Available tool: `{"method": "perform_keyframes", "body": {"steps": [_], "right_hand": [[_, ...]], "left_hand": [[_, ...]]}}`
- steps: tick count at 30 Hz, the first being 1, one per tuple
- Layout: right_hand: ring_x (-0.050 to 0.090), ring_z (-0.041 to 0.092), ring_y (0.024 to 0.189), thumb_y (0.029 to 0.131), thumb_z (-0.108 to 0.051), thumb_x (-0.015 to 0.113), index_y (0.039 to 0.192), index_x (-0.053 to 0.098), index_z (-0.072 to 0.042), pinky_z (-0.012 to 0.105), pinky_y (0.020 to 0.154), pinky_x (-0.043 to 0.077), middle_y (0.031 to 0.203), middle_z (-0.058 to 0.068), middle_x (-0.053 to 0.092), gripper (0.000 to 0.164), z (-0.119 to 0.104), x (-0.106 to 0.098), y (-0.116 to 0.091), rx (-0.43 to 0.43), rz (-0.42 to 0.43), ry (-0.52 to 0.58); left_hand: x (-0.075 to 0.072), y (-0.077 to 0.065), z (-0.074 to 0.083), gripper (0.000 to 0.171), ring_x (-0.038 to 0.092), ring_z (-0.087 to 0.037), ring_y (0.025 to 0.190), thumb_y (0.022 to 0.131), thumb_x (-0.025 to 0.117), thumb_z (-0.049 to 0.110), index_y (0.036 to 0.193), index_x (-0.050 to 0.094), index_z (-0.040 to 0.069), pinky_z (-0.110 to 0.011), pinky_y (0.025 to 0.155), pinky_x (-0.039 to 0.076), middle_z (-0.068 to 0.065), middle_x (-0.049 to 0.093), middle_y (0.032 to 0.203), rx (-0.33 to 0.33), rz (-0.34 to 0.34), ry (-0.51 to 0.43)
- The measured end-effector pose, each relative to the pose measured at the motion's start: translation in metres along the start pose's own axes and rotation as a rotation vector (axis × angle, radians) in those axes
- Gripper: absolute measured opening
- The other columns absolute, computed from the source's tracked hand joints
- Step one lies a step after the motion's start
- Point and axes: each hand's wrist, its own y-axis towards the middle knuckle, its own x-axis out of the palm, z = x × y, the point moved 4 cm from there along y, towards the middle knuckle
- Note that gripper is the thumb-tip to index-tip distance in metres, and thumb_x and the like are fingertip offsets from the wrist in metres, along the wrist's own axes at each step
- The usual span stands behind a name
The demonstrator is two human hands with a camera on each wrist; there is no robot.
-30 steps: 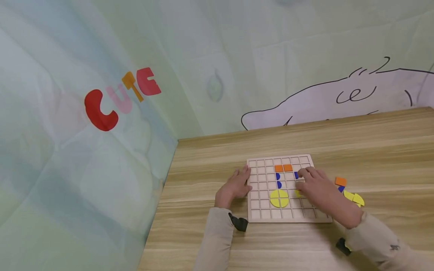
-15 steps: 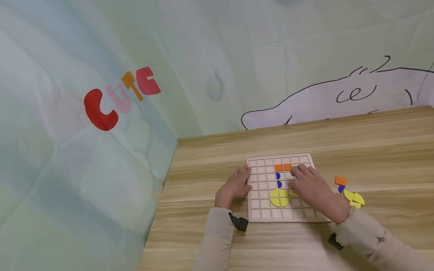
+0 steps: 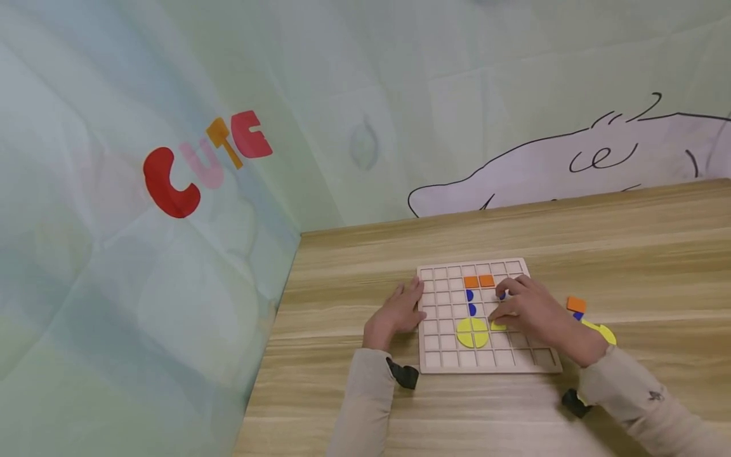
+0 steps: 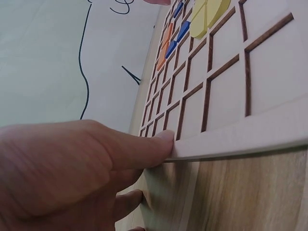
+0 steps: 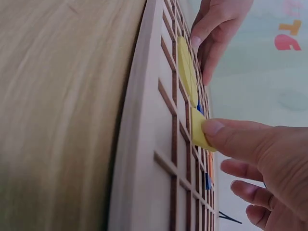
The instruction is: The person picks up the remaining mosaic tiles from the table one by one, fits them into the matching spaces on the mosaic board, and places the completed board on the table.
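Note:
A wooden grid board (image 3: 432, 359) lies on the table. My left hand (image 3: 395, 317) rests at its left edge, fingers extended and spread; in the left wrist view the thumb (image 4: 161, 144) lies on the rim. Over the board's right part, my right hand (image 3: 537, 314) has its thumb (image 5: 231, 137) pressing a yellow flat piece (image 5: 198, 129), with the other fingers apart from that piece. A yellow circle (image 3: 465, 327) of fitted pieces sits to its left. Two orange squares (image 3: 471, 282) and two blue half-round pieces (image 3: 472, 309) lie farther up. Another blue piece (image 3: 502, 296) is partly hidden by the right fingers.
Right of the board lie a loose orange square (image 3: 576, 304), a blue piece (image 3: 578, 315) and yellow pieces (image 3: 605, 333), partly behind the right wrist. The table (image 3: 354, 260) meets printed fabric walls at the left and back.
My right hand moved left across the board with the yellow piece, then drew slightly back right, showing more of that piece and the blue one. The left hand stayed at the board's edge.

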Motion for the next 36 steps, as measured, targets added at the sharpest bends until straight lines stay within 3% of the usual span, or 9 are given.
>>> {"method": "perform_keyframes", "body": {"steps": [20,26,36], "right_hand": [[0.049,0.018,0.087,0.070,-0.017,0.083,0.084,0.080,-0.025,0.032,0.071,0.037,0.099,0.002,0.062,0.017,0.0000,0.0000,-0.0045,-0.056,0.049,0.009],[0.053,0.022,0.092,0.072,-0.015,0.081,0.088,0.080,-0.024,0.035,0.072,0.040,0.101,0.004,0.065,0.018,-0.0029,0.0003,-0.0067,-0.033,0.022,-0.041],[0.053,0.022,0.093,0.071,-0.014,0.083,0.082,0.079,-0.021,0.038,0.075,0.043,0.100,0.003,0.065,0.013,-0.0061,0.0017,-0.0065,0.023,0.030,-0.066]], "left_hand": [[-0.0006,-0.0001,0.0008,0.064,0.002,-0.028,0.149,0.099,0.050,0.021,0.154,0.017,0.013,-0.048,0.121,0.011,-0.001,0.008,0.162,0.006,-0.003,0.007],[0.0002,-0.0005,0.0006,0.064,0.001,-0.027,0.149,0.100,0.050,0.022,0.154,0.017,0.014,-0.047,0.121,0.011,0.001,0.007,0.162,0.006,0.003,0.015],[0.0012,0.0007,-0.0001,0.064,0.001,-0.027,0.149,0.099,0.050,0.021,0.154,0.017,0.013,-0.047,0.121,0.011,0.000,0.008,0.162,0.002,0.003,0.008]]}}
